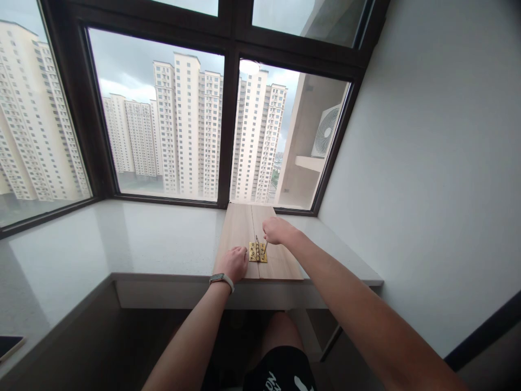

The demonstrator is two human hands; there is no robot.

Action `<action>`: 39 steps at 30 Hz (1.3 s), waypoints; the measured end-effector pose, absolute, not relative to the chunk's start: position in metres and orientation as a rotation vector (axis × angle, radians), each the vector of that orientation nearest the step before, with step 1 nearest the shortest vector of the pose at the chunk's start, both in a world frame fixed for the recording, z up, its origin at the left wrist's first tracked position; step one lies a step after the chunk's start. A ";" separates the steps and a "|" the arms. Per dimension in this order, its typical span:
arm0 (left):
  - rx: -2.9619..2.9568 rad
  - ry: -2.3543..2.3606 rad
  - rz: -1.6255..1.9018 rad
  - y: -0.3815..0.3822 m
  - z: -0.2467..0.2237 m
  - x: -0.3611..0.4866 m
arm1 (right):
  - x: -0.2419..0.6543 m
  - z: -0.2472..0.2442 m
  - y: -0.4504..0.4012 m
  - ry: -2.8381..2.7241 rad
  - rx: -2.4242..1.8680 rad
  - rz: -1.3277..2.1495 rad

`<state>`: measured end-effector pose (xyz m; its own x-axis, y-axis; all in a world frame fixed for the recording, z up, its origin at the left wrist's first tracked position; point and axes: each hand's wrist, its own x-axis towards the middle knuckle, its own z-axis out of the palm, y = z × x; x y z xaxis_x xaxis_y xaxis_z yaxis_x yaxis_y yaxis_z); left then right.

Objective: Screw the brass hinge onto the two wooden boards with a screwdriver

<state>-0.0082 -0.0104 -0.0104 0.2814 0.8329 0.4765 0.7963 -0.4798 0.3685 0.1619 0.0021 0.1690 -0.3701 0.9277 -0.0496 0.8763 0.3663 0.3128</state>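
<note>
A gold-coloured butt hinge (253, 252) lies spread across the seam between two pale wooden boards (238, 222), one leaf on each. Several screws or screw holes show on its leaves, too small to tell apart. My right hand (274, 230) is closed above the right leaf, holding a thin-shafted screwdriver (266, 248) whose tip points down at that leaf. The fist hides its handle. To the left of the hinge, my left hand (236, 263) lies on the left board, fingertips close to the hinge's edge. A narrow metal piece stands at the hinge's far end.
The boards lie on a white windowsill counter (163, 244), reaching from its front edge to the dark window frame (228, 125). A white wall (427, 163) rises on the right. My knee (280, 331) is under the counter. A dark flat object (10, 345) lies at far left.
</note>
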 end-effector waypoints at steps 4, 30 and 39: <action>2.478 1.562 0.971 -0.010 -0.011 -0.008 | 0.157 0.166 0.003 2.372 1.718 0.316; 2.439 1.577 0.939 -0.015 -0.004 -0.008 | 0.166 0.170 0.000 2.448 1.566 0.351; 2.448 1.579 0.957 -0.015 -0.005 -0.007 | 0.163 0.167 -0.005 2.470 1.544 0.364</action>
<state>-0.0070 -0.0145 -0.0048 0.2759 0.8447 0.4587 0.7976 -0.4675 0.3811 0.1632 -0.0051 0.1666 -0.4314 0.9011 -0.0433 0.8504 0.4221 0.3141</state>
